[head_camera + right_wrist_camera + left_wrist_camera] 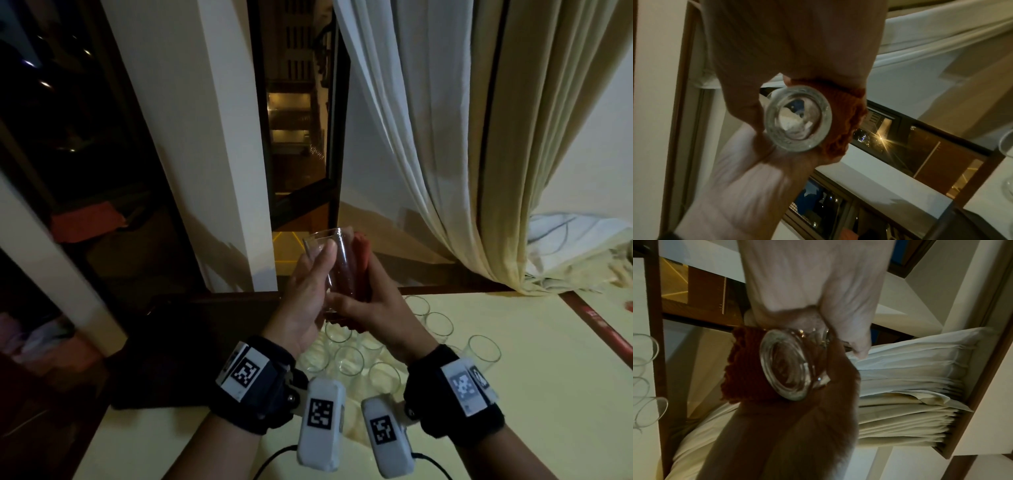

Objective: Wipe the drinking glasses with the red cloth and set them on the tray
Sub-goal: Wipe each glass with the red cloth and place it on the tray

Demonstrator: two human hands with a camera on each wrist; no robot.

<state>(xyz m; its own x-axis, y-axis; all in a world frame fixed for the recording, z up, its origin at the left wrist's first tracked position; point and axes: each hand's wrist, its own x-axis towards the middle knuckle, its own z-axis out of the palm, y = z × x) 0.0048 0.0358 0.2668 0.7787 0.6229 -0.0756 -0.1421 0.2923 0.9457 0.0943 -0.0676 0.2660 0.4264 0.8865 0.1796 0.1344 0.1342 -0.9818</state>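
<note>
The curtain (462, 144) hangs gathered to the right of the open window (298, 113), pulled aside so the gap shows the lit building outside. Below it the table (513, 359) runs along the sill and serves as the work surface.

A dark flat thing (178, 353) lies on the table's left part; it may be the tray, but the dim light does not let me say so, and no glass stands on it.

The other glasses (373, 356) stand upright and close together on the table just under the hands, probably kept near so each can be picked up in turn. I cannot tell which of them are wiped.

The left hand (305, 301) grips the glass (334, 267) with curled fingers, thumb laid along its near side up by the rim, holding it lifted above the table and tilted away so the cloth can reach all round. From the left wrist view the thick base (786, 365) faces the camera.

The right hand (373, 311) wraps the red cloth (361, 260) round the far side of the glass, fingers closed on cloth and glass together, which suits twisting one against the other. The cloth looks knitted or ribbed in the wrist views.

By my reading the wiping is under way and the set-down is not yet done.

The wrist bands (253, 380) carry black-and-white square code tags; no brand, label or readable writing shows anywhere.
</note>
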